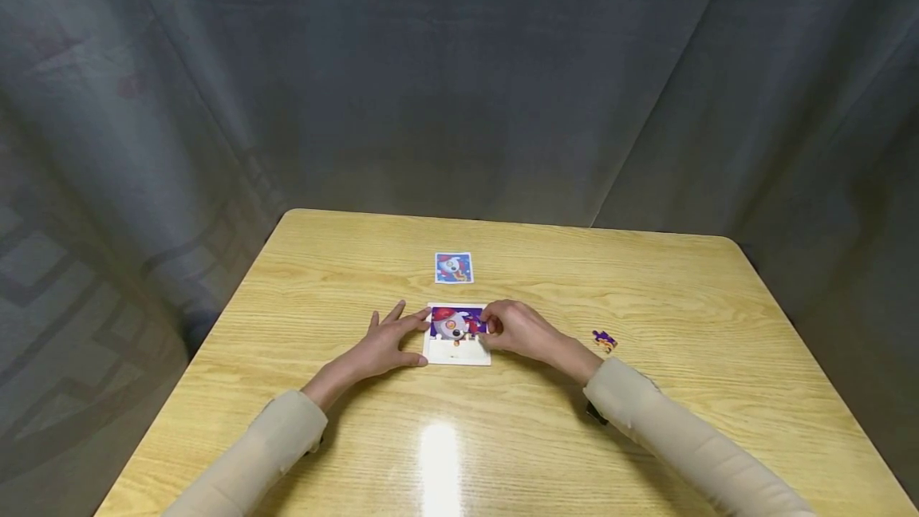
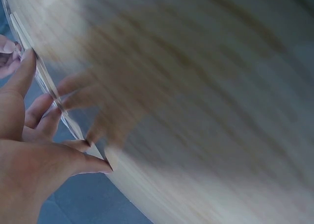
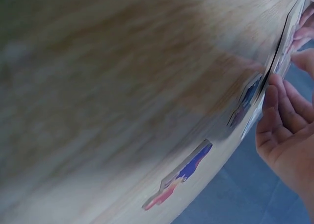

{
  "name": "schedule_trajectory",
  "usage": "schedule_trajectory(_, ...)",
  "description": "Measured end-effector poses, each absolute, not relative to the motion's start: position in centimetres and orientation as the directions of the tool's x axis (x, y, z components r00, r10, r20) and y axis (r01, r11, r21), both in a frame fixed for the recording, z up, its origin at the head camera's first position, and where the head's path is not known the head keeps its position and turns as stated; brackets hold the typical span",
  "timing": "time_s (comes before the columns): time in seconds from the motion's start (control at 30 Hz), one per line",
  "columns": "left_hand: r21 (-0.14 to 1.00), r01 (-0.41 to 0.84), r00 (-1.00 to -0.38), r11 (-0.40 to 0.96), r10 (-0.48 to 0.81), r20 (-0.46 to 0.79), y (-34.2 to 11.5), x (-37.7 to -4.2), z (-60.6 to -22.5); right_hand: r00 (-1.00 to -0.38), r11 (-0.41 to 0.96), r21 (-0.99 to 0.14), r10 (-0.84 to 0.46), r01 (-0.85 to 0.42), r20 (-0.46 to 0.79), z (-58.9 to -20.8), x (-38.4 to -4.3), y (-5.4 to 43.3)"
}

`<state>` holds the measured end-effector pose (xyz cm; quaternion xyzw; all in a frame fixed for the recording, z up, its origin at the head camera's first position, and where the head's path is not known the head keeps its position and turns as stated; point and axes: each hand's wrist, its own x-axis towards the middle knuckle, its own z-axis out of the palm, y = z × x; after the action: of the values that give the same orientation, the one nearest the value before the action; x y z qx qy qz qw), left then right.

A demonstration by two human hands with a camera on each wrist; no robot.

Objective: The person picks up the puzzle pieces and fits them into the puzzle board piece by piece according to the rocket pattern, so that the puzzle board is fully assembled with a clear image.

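A jigsaw tray [image 1: 459,353] with a white border lies flat on the table. Its far half shows a grey dog in a red cap on purple; the near half is bare white. My left hand [image 1: 391,341], fingers spread, touches the tray's left border with fingertips and thumb. Over the right side of the tray, my right hand [image 1: 520,329] pinches a puzzle piece between thumb and curled fingers, which mostly hide it. In the right wrist view, those fingertips [image 3: 276,84] are right at the tray's edge.
A loose purple and orange puzzle piece [image 1: 605,340] lies right of the tray. In the right wrist view, a dark blue piece [image 3: 249,94] shows nearer the hand. Behind the tray lies a small picture card [image 1: 454,268]. Grey curtains [image 1: 459,102] hang beyond the wooden table [image 1: 345,437].
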<state>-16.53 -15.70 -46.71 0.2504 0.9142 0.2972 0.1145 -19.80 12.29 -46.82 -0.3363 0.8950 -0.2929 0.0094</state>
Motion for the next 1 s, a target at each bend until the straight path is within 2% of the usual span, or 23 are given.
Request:
schedule_trajectory(0.33,0.596,0.391,-0.848,0.702,0.526,-0.063,-15.73,-16.46,-46.83,-0.775,0.640,-0.469,-0.606,-0.608,0.179,-47.05,-19.74,12.10)
schedule_trajectory(1.0,0.602,0.389,-0.847,0.698,0.528,-0.064,-15.71,-16.56,-46.63,-0.749,0.622,-0.443,-0.630,-0.646,0.207,-47.48,-19.72,12.16)
